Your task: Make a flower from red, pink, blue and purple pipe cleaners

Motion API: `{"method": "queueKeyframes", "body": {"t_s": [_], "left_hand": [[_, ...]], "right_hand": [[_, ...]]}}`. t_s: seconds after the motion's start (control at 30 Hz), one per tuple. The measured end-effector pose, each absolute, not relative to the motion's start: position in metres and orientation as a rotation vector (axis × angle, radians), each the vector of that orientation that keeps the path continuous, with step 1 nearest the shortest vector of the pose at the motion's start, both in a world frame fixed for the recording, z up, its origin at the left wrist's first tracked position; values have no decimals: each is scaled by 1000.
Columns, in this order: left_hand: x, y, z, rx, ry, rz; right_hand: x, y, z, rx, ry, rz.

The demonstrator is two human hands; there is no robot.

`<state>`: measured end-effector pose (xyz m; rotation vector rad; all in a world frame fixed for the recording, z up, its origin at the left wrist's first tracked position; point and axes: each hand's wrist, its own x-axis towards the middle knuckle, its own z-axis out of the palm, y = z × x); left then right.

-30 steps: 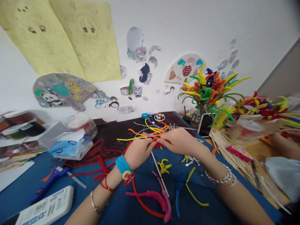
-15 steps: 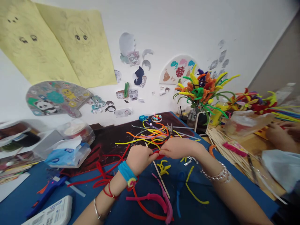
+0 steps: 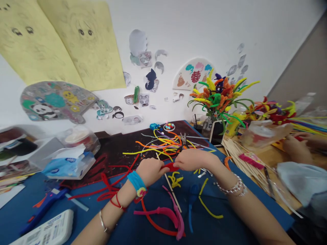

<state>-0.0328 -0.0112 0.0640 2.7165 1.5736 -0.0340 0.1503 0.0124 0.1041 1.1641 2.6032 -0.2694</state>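
Observation:
My left hand (image 3: 150, 172) and my right hand (image 3: 191, 160) meet above the middle of the table, fingers closed in pinches. Between the fingertips runs a small red piece (image 3: 171, 166), soft-looking, its ends hidden in my fingers; I cannot make out its kind. A thin wooden stick (image 3: 174, 192) slants below it. Close by lie a curled yellow pipe cleaner shape (image 3: 176, 180), pink balloon-like pieces (image 3: 170, 214) with narrow tails, a blue one (image 3: 192, 197) and a bent yellow pipe cleaner (image 3: 204, 200). Red pipe cleaners (image 3: 108, 189) sprawl left of my left hand.
Pliers (image 3: 182, 143) rest among coloured pipe cleaners beyond my hands. A glue gun (image 3: 46, 207), a white case (image 3: 48, 231) and a tissue pack (image 3: 70, 163) are at left. Right stand a phone (image 3: 217, 133), a pipe cleaner bouquet (image 3: 219, 95) and wooden sticks (image 3: 245, 160). Another person's hands (image 3: 297, 148) work there.
My fingertips have drawn slightly apart, so more of the red piece shows between them. The whole view has shifted a little; the table things have not moved.

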Motion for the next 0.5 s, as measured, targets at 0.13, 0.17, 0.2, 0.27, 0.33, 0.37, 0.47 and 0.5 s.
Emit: {"method": "queueKeyframes", "body": {"t_s": [0.13,0.17,0.2,0.27,0.33,0.37,0.47,0.5], "left_hand": [[-37,-11,63,2708,1555,-91],[-38,-11,63,2708,1555,-98],[-39,-11,63,2706,1556,-105],[-41,-12,64,2696,1561,-120],[-43,-12,63,2669,1569,-142],[-44,-12,63,2651,1569,-154],[-46,-8,59,2604,1549,-166],[-47,-6,58,2593,1537,-158]], "right_hand": [[147,15,101,1161,2574,-271],[147,16,101,1160,2573,-271],[146,17,100,1159,2572,-271],[144,19,98,1148,2573,-273],[143,21,96,1133,2574,-274],[142,22,94,1127,2573,-273],[141,24,90,1116,2572,-264],[141,25,88,1114,2572,-259]]}}
